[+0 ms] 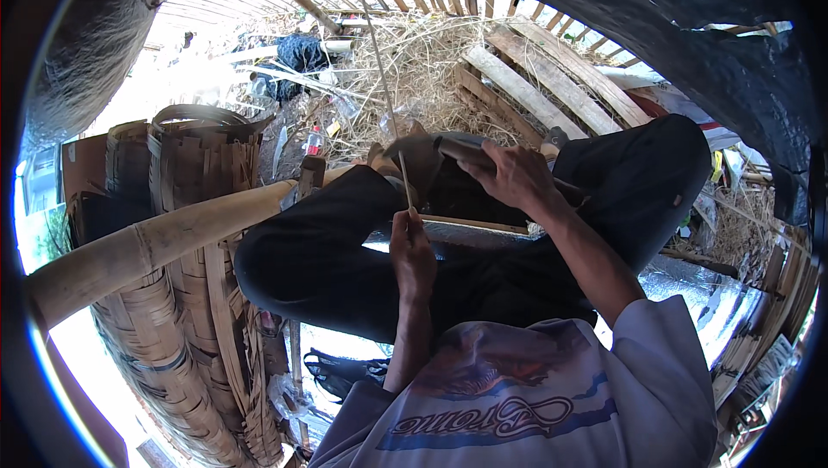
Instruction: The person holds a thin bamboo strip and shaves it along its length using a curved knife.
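My left hand [412, 252] is closed round the lower end of a thin bamboo strip [385, 80]. The strip slants up and away from my fist, leaning a little left at its far end. My right hand [522, 176] grips the handle of a broad-bladed knife [418, 157], held crosswise above my lap. Its dark blade points left and meets or crosses the strip a short way above my left fist; whether it cuts in, I cannot tell. My folded legs in dark trousers [328, 252] lie under both hands.
A thick bamboo pole [164, 248] runs along my left, beside rolls of woven bamboo [147, 339]. Dry straw and shavings [431, 58] cover the ground ahead, with wooden planks [526, 88] at the right. Dark plastic sheeting [690, 37] hangs at the upper right.
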### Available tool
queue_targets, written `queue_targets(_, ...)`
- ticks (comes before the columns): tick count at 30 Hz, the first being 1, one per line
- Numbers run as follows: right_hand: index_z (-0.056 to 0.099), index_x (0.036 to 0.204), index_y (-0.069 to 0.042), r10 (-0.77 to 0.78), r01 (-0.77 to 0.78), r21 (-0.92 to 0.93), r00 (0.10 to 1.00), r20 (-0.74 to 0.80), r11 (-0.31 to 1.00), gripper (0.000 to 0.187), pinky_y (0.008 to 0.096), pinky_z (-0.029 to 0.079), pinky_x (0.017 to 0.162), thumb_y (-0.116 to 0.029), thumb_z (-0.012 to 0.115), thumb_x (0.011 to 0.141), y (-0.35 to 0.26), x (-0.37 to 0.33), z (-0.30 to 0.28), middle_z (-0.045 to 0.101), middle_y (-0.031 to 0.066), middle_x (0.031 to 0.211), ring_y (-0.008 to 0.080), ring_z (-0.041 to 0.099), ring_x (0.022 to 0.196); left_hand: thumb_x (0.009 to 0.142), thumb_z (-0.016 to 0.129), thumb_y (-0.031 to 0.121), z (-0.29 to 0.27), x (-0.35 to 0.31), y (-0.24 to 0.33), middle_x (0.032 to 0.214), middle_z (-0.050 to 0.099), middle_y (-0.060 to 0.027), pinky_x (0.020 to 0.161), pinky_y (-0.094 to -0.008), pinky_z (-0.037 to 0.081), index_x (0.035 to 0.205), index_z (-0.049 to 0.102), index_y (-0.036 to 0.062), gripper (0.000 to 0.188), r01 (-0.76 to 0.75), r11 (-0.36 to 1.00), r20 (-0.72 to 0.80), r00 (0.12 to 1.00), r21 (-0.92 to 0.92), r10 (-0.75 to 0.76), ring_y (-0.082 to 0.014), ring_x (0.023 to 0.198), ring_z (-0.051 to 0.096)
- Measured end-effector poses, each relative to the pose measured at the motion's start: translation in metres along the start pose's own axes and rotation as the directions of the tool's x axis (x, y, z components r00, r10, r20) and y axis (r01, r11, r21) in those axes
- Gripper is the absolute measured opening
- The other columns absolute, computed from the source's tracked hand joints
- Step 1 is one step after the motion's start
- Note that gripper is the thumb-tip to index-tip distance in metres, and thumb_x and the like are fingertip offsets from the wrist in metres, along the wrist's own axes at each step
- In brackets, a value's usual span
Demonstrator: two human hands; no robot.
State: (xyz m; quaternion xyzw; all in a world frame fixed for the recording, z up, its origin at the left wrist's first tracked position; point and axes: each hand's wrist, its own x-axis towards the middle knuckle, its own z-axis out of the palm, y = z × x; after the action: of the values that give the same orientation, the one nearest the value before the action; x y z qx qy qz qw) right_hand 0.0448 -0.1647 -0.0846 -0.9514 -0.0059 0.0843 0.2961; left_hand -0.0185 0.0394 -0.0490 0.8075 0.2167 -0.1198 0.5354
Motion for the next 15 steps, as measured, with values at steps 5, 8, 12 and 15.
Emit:
queue_targets(5,0.062,0.089,-0.006,0.071,-0.072,-0.031,0.996,-0.045,0.997,0.053,0.0474,0.054,0.062,-0.058,0.054,0.089,0.010,0.020,0.002,0.066,0.0207,0.068,0.0386,0.067,0.068,0.102,0.042,0.021,0.001,0.006,-0.008,0.064,0.039,0.0002,0.054,-0.0267,0.032,0.086,0.050,0.0038,0.025,0.008,0.996,0.038,0.999,-0.093,-0.004,-0.0075,0.059,0.036)
queue_targets(8,0.063,0.089,-0.005,0.063,-0.061,0.042,0.997,-0.047,0.997,0.053,0.0476,0.054,0.062,-0.057,0.055,0.089,-0.001,0.007,0.006,0.066,0.0206,0.069,0.0385,0.067,0.068,0.102,0.042,0.021,-0.003,0.004,-0.004,0.064,0.040,0.0000,0.054,-0.0265,0.032,0.087,0.051,0.0037,0.025,0.058,0.994,0.058,0.997,-0.089,-0.053,-0.0075,0.059,0.036)
queue_targets(12,0.063,0.089,-0.004,0.014,-0.013,0.061,1.000,-0.011,0.998,0.052,0.0481,0.054,0.063,-0.056,0.056,0.089,-0.011,0.002,-0.003,0.066,0.0208,0.069,0.0387,0.068,0.069,0.102,0.042,0.021,-0.003,0.004,-0.004,0.066,0.042,-0.0010,0.057,-0.0278,0.034,0.089,0.051,0.0022,0.025,0.112,0.980,0.061,0.993,-0.163,-0.104,-0.0091,0.061,0.038)
queue_targets(15,0.063,0.090,-0.004,-0.005,0.006,0.029,0.999,-0.045,1.000,0.052,0.0482,0.054,0.063,-0.056,0.056,0.088,-0.003,0.009,-0.003,0.066,0.0204,0.069,0.0387,0.068,0.069,0.102,0.042,0.021,0.001,0.001,-0.009,0.067,0.043,-0.0016,0.057,-0.0290,0.035,0.090,0.051,0.0015,0.025,0.006,1.000,0.036,0.999,-0.007,-0.005,-0.0099,0.063,0.040)
